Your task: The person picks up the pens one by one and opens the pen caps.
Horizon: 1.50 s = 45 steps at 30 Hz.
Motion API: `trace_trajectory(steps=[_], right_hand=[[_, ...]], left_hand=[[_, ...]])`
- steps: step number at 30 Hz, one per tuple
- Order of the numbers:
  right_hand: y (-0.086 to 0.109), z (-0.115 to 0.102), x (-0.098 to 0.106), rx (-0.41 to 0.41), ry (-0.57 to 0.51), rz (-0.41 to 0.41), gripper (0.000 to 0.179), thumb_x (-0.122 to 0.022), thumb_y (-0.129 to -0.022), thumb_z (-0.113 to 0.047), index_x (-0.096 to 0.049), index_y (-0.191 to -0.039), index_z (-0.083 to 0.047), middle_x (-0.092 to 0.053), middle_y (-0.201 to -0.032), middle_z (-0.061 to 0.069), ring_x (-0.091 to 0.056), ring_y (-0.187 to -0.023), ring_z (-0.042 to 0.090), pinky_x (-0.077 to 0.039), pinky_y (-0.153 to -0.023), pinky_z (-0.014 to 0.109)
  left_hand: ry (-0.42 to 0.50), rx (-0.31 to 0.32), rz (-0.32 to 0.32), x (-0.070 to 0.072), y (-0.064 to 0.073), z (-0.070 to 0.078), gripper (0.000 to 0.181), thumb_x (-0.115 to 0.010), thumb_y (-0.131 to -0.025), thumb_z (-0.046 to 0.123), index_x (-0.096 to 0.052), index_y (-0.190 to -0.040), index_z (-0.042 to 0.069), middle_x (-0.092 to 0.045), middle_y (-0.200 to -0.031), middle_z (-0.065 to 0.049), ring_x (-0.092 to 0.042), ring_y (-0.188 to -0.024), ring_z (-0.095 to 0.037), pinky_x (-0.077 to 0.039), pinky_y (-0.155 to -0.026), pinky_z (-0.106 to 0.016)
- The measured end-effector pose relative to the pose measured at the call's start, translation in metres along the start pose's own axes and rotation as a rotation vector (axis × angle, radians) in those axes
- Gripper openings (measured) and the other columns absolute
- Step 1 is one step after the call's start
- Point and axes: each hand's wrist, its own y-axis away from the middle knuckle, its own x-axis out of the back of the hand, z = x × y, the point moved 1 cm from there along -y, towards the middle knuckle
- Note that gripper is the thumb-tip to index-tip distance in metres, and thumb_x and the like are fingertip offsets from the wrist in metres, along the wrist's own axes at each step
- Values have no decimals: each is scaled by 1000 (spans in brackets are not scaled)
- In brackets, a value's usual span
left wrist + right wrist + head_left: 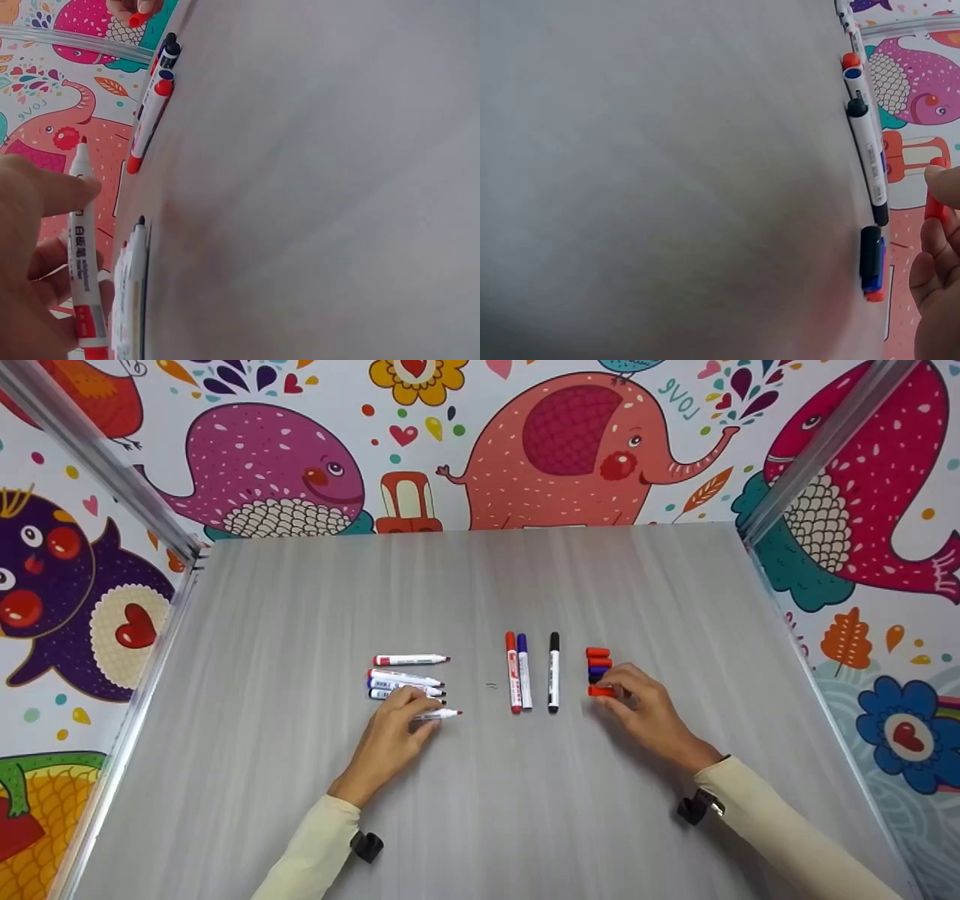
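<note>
My left hand pinches an uncapped red whiteboard marker between thumb and fingers, its red tip pointing right in the head view. Just beyond it lie several uncapped markers, among them a red one farthest back, their tips also toward the right. My right hand holds a red cap in its fingertips. Right beside that hand sits a row of loose caps: two red caps, the rear one farthest back, then a blue cap and a black cap.
Between the hands stand three capped markers lying lengthwise: red, blue and, slightly apart, black. Small dark marks show on the grey table. Patterned cartoon walls and metal rails border it.
</note>
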Motion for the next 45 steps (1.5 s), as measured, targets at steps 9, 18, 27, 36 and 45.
trace_trajectory(steps=[9,18,27,36,45], right_hand=[[8,12,4,-44,7,-9,31,-85,-84,16,-81,-106,-5,-73,-107,10,-65,-91,27,-52,-80,17],[12,18,5,-122,21,-16,29,-85,-87,14,-83,-108,-7,-72,-109,8,-62,-86,25,-48,-76,14],[12,25,4,-175,-2,-16,25,-83,-91,11,-83,-108,-7,-71,-110,9,-60,-85,16,-48,-73,15],[11,27,3,-148,-29,28,27,-83,-88,15,-84,-106,-5,-72,-107,12,-60,-82,18,-46,-70,16],[14,33,-1,-132,-14,41,27,-84,-86,16,-84,-104,-4,-72,-107,13,-62,-83,26,-47,-72,16]], left_hand=[[-58,-45,42,2,9,-11,26,-94,-83,-2,-84,-105,8,-68,-100,-3,-61,-92,-18,-53,-82,-38],[-145,-56,59,1,14,-18,25,-94,-84,1,-84,-105,8,-67,-101,-3,-62,-93,-22,-52,-83,-46],[-164,-28,37,-1,19,-25,23,-92,-86,2,-84,-106,9,-69,-103,-4,-64,-98,-24,-50,-81,-46],[-173,-51,48,-4,20,-31,28,-92,-85,0,-76,-106,8,-71,-102,-3,-66,-98,-26,-48,-78,-45],[-196,-80,69,-3,18,-33,23,-93,-84,1,-79,-101,6,-69,-102,-4,-61,-102,-28,-46,-78,-46]])
